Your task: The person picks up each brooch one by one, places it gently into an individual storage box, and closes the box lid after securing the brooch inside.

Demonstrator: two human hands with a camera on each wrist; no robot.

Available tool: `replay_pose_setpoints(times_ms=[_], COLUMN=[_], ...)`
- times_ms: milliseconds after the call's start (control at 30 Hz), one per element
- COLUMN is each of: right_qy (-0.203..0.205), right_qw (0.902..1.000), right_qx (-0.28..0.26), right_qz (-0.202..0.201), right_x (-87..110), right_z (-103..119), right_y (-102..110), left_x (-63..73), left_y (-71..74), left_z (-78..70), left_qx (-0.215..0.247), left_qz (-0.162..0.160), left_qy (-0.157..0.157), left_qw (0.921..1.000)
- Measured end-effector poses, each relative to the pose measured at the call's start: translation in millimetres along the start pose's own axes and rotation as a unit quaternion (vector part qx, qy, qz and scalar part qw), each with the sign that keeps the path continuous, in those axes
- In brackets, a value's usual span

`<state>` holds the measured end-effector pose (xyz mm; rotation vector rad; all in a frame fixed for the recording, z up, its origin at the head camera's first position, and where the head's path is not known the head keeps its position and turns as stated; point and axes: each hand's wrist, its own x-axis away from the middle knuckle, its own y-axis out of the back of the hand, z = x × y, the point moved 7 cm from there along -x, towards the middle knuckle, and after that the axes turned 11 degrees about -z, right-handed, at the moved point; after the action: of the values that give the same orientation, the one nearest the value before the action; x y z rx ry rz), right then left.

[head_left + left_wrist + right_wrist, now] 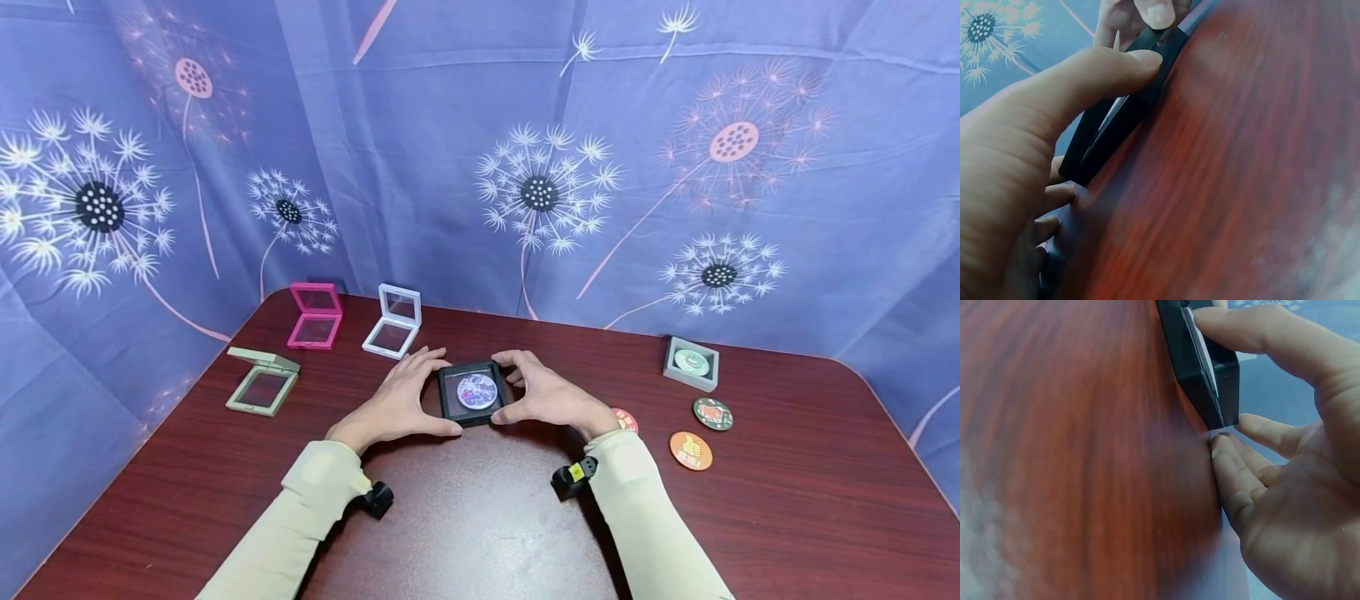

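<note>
In the middle of the table lies a black display case [450, 398] with a clear window, and a round purple-and-white badge [477, 391] shows through it. My left hand [405, 398] grips its left side, thumb at the near corner and fingers toward the far one. On the opposite side my right hand [546, 392] holds the case the same way. Both wrist views show a narrow gap between the two halves of the black case [1110, 134], wider at one end. Within that gap a thin pale edge [1200, 347] is visible from the right.
Open pink [314, 332], white [390, 336] and green [262, 390] cases stand at the left. To the right are a grey-green case [691, 364] holding a badge, a dark green badge [712, 414], an orange badge [691, 451] and a red badge [626, 420], partly behind my right wrist.
</note>
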<state>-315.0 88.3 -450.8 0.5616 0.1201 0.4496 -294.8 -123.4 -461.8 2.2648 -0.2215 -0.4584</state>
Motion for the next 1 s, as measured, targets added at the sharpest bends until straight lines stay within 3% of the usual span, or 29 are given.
replay_pose_setpoints(times_ms=[1000], right_qy=[0.013], right_qw=[0.9999], right_qx=[0.01], right_qz=[-0.004], right_x=[-0.3], right_z=[3.3], right_y=[-1.2], left_x=[-0.9], left_y=[-1.0], left_z=[2.1], left_qx=[0.005], left_qz=[0.004], left_qy=[0.009], left_qw=[0.9999])
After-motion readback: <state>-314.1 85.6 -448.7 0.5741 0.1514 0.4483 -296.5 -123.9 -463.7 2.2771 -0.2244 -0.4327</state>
